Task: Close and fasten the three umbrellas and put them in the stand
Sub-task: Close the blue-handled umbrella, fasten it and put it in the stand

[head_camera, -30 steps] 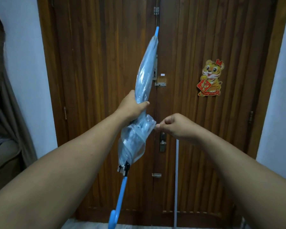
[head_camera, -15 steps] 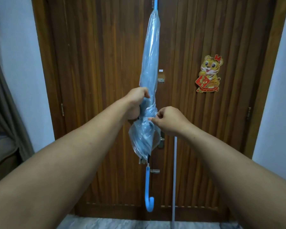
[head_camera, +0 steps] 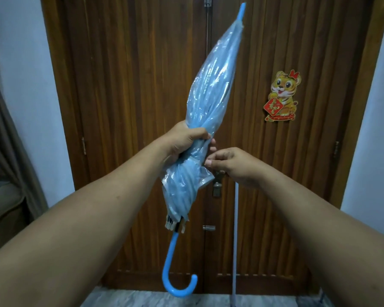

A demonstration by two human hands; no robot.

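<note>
Closed translucent blue umbrella (head_camera: 211,103) held tilted, tip up-right, hooked handle down, canopy loosely gathered

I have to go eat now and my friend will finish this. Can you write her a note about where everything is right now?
Left hand: grips the blue umbrella round its middle, tip up and tilted right, hooked handle down.
Right hand: pinches at the folds just below the left hand; whether it holds the strap is hidden.
Done: this umbrella is closed and gathered.
Left: fasten it and put it in the stand. The stand and the other two umbrellas are not in view.
</note>
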